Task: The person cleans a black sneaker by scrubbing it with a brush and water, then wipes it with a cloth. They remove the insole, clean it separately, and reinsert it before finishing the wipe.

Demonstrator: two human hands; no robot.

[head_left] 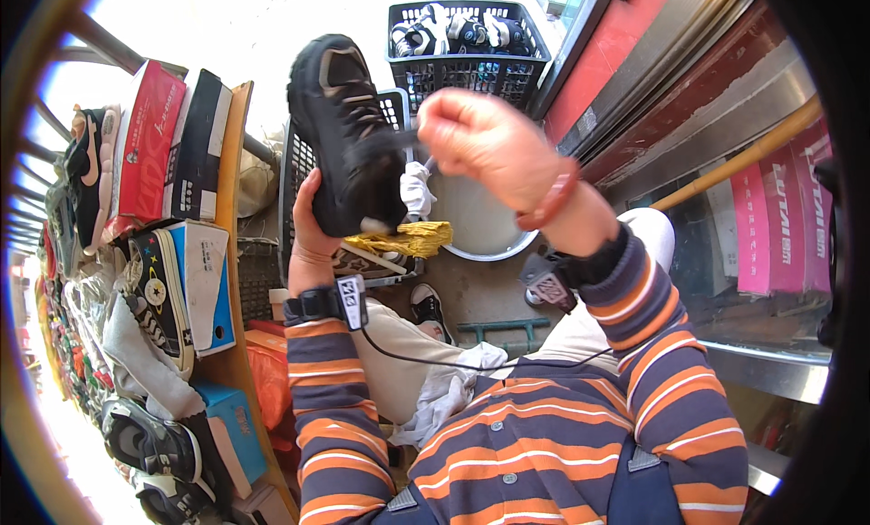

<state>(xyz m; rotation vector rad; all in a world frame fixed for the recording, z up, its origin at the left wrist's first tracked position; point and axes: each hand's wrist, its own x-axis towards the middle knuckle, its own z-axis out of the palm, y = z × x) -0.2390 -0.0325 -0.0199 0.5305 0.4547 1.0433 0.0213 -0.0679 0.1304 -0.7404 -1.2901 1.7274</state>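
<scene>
A black lace-up sneaker [326, 137], toe towards the top of the view, rests in my left hand [312, 222], which grips it near the heel. To its right, my right hand [469, 134] pinches a dark strip that blurs across the collar of the sneaker; whether this is a strap or part of the lining I cannot tell. Below the sneaker lies a crumpled yellow cloth [408, 239] on a black plastic basket [287, 185]. A white cloth [417, 190] hangs beside a round metal basin [476, 212] that holds cloudy liquid.
A black crate [469, 59] of sneakers stands ahead. On the left, a wooden shelf board [234, 158] borders shoe boxes [151, 141] and shoes. A bamboo pole [741, 154] and glass-fronted cabinet are at the right. A green metal bar [503, 326] is near my feet.
</scene>
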